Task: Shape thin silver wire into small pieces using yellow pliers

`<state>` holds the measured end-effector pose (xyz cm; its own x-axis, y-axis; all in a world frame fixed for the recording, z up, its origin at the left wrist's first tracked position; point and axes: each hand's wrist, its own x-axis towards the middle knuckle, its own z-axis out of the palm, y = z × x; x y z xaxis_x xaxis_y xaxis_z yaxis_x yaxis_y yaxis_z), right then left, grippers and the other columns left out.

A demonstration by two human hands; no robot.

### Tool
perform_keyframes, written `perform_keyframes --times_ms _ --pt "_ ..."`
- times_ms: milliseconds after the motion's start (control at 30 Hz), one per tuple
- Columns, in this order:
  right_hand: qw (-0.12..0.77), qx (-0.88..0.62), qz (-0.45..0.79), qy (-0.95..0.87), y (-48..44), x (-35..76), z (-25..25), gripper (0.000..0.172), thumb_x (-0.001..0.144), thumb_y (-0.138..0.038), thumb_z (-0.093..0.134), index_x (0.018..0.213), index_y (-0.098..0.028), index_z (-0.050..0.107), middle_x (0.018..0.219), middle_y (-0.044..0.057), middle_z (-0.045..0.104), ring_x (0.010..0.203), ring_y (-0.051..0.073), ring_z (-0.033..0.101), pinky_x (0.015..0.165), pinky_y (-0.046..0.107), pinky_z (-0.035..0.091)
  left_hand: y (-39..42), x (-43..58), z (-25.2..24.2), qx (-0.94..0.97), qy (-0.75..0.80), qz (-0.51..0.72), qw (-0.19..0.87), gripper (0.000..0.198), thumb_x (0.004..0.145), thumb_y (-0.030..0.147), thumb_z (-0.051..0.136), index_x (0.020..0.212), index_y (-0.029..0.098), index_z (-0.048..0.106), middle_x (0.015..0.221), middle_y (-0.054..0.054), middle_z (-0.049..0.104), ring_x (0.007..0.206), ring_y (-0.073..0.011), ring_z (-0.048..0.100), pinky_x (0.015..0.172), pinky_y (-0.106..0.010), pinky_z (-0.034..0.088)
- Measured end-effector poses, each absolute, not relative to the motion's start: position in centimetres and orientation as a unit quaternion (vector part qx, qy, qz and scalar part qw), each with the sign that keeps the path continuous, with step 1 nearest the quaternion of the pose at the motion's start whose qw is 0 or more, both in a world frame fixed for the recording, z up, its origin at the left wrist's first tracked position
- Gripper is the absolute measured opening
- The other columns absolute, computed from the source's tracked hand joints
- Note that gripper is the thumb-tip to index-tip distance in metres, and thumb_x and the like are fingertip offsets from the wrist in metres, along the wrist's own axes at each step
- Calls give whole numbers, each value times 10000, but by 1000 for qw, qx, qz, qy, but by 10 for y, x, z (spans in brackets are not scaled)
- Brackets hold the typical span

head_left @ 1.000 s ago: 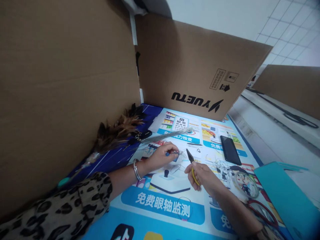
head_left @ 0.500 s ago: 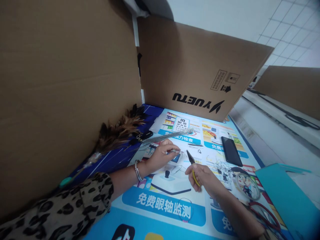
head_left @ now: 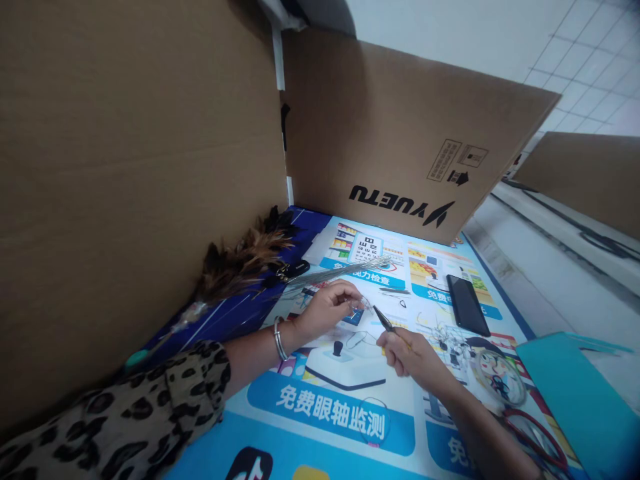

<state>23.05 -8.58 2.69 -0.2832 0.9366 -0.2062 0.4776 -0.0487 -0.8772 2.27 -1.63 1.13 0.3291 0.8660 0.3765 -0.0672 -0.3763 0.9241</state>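
Observation:
My left hand (head_left: 333,308) is closed, thumb and fingers pinching a thin piece of bent wire (head_left: 367,303) that sticks out to the right. My right hand (head_left: 406,351) grips a pair of long-nose pliers (head_left: 384,319), its yellow handles mostly covered by my fingers. The plier tips point up and left and are at the wire's end; whether they clamp it is too small to tell. Beyond my hands, a bundle of straight metal wires (head_left: 345,270) lies across the printed sheet (head_left: 280,433). A small dark loop (head_left: 403,304) rests right of the wire.
A black phone (head_left: 468,305), a heap of wire scraps (head_left: 449,340), a clear round roll (head_left: 497,377) and a red-rimmed oval object (head_left: 535,437) lie on the right, beside a teal folder (head_left: 575,393). Brown feathers (head_left: 245,253) lie along the left cardboard wall (head_left: 140,167). Another cardboard panel (head_left: 410,127) stands behind.
The pliers have turned flatter, and their tips have come to the wire at my left hand. My right hand has rolled over, hiding more of the yellow handles. The view has shifted slightly.

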Motion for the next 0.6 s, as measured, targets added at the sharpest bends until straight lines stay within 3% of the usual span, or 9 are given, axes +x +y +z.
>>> perform_keyframes --times_ms 133,600 --pt "241 -547 479 -642 -85 231 25 417 844 -504 338 869 -163 577 601 -8 528 422 59 438 412 189 347 -17 23 13 670 295 498 465 127 744 239 597 812 132 606 910 -76 565 854 -155 537 683 -255 476" --pt "234 -545 480 -647 -88 227 38 391 857 -467 333 879 -159 573 624 -6 528 451 60 453 434 189 363 -19 23 13 646 270 486 523 122 773 201 552 855 115 581 960 -83 546 839 -147 547 635 -247 495"
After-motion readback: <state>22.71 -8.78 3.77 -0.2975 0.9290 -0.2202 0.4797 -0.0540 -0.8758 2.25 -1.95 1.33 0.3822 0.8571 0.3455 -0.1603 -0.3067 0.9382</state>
